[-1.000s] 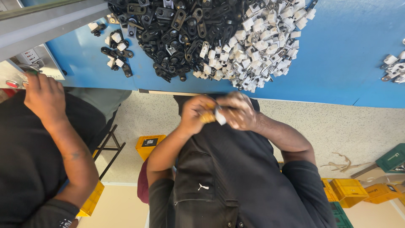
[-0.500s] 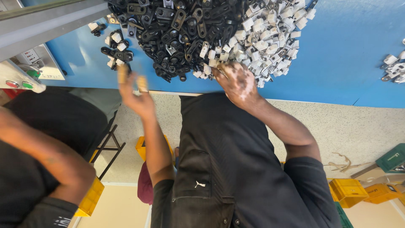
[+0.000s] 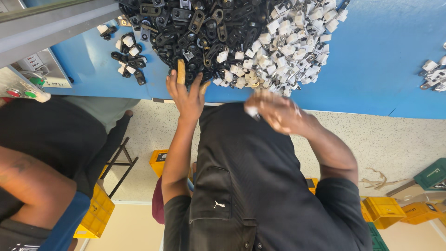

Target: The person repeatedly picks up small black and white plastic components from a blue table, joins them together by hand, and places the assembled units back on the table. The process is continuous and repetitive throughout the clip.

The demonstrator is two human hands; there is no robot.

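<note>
- Worktop (image 3: 381, 56), blue and flat, carried everything; its near edge ran just above the person's lap, so both hands could reach it without stretching.
- Heap of small parts filled the middle of the worktop right up to that near edge: black slotted pieces (image 3: 186, 28) on the left side, white clips (image 3: 288, 46) on the right. Being kept as two colours side by side likely let each hand draw from its own kind.
- Co-worker's bare arm (image 3: 42, 186) showed beside the left end of the worktop, well apart from the person's own hands.
- Control box (image 3: 23, 86), grey with a red and a green button, sat at the worktop's left end, clear of the heap.
- Crates (image 3: 383, 207), yellow, stood on the floor below, near the person's right side.
- Left hand (image 3: 188, 95) lay palm down at the near edge, fingers spread apart and clamped on nothing, the tips touching the black pieces as if raking for one; a tan guard (image 3: 180, 72) covered one finger, probably against sharp edges.
- Right hand (image 3: 278, 111) hovered just off the near edge below the white clips, smeared by motion; I could not tell whether its fingers were closed.
- White piece (image 3: 253, 110) showed at that hand's fingertips, though blur hid whether it was pinched.
- Stray parts (image 3: 127, 60) lay near the heap's left edge.
</note>
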